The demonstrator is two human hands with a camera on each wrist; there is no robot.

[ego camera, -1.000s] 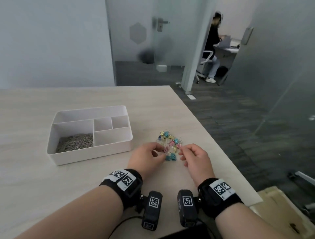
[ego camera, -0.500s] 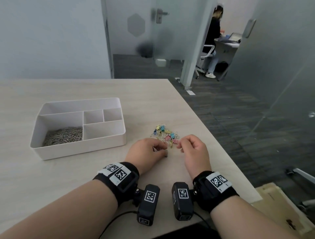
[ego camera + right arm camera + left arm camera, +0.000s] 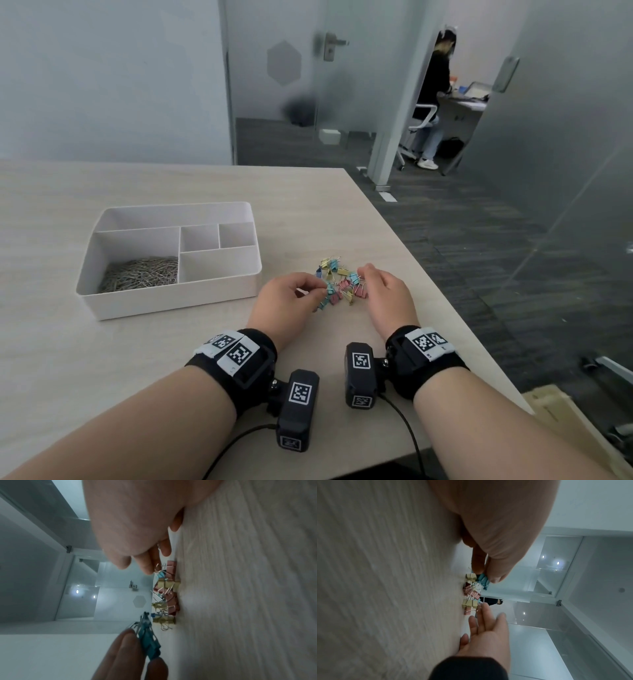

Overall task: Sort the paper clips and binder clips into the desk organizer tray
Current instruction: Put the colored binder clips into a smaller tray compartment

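Observation:
A white organizer tray [image 3: 164, 303] sits on the table's left, with a heap of silver paper clips [image 3: 140, 274] in its large left compartment; its other compartments look bare. To its right lies a pile of pastel binder clips [image 3: 342, 279] [image 3: 470, 596] [image 3: 169, 596]. My left hand [image 3: 320, 291] [image 3: 483, 574] pinches a teal binder clip [image 3: 329, 288] [image 3: 483, 580] [image 3: 148, 638] between thumb and finger at the pile's near-left edge, a little off the table. My right hand [image 3: 363, 274] [image 3: 137, 566] reaches over the pile's right side with loosely extended fingers [image 3: 485, 615], a fingertip at a clip's wire handle.
The pale wooden table [image 3: 102, 359] ends in an edge [image 3: 445, 301] just right of my right hand, with dark floor beyond. A person [image 3: 435, 92] sits at a desk past the glass partition. A cardboard box [image 3: 565, 414] stands on the floor at lower right.
My left hand has picked the teal clip out of the pile. My right hand has opened its pinch and shifted to the pile's right side. The head view has shifted a little.

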